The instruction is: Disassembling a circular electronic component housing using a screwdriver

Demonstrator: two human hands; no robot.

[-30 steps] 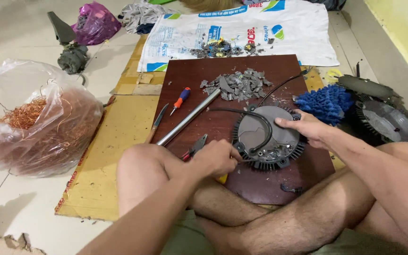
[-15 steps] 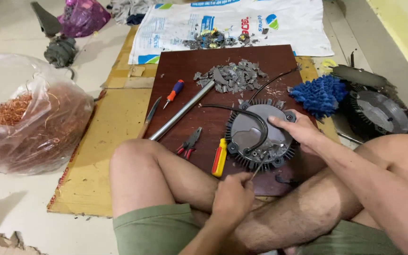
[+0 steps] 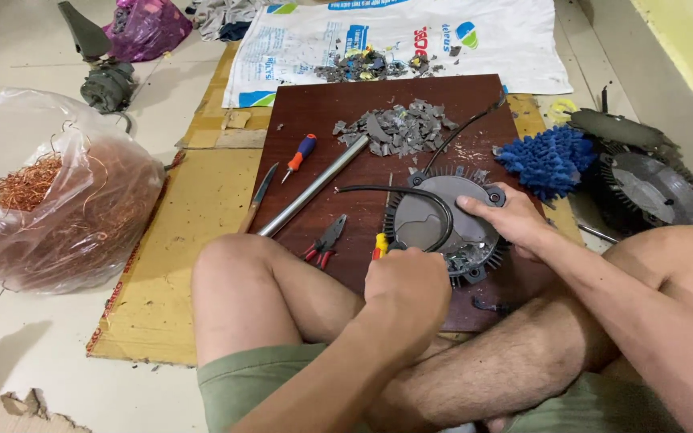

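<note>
**Finned metal disc held flat on a board, tool at its near edge**

While the person sits cross-legged on the floor, the round finned disc (image 3: 443,224) lies flat on the dark wooden board (image 3: 322,112), close in front of the shins, where both hands reach it without stretching.

- Right hand (image 3: 507,220): fingers spread and pressed on the disc's right rim, apparently to stop it sliding or turning.
- Left hand (image 3: 407,289): closed in a fist around a yellow-handled tool (image 3: 380,243) at the disc's near-left edge; only the handle end shows, the tip is hidden behind the fist.
- Black cable (image 3: 411,196): arcs over the disc's grey face and trails off toward the board's far right corner.
- Red-handled pliers (image 3: 326,240), a metal tube (image 3: 314,184), a knife (image 3: 258,196) and a red-and-blue screwdriver (image 3: 300,154): laid on the board's left part, within the left hand's reach.
- Heap of grey metal scraps (image 3: 399,130): pushed to the board's far side, away from the work.
- Blue fluffy cloth (image 3: 547,160) and a second finned disc (image 3: 651,188): off the board to the right.
- Clear bag of copper wire (image 3: 66,208): on the floor to the left, well apart.

Change from half a second ago: the left hand was down by the leg and the yellow-handled tool lay loose beside the pliers; now that hand grips it at the disc. The right hand keeps its place on the rim.
</note>
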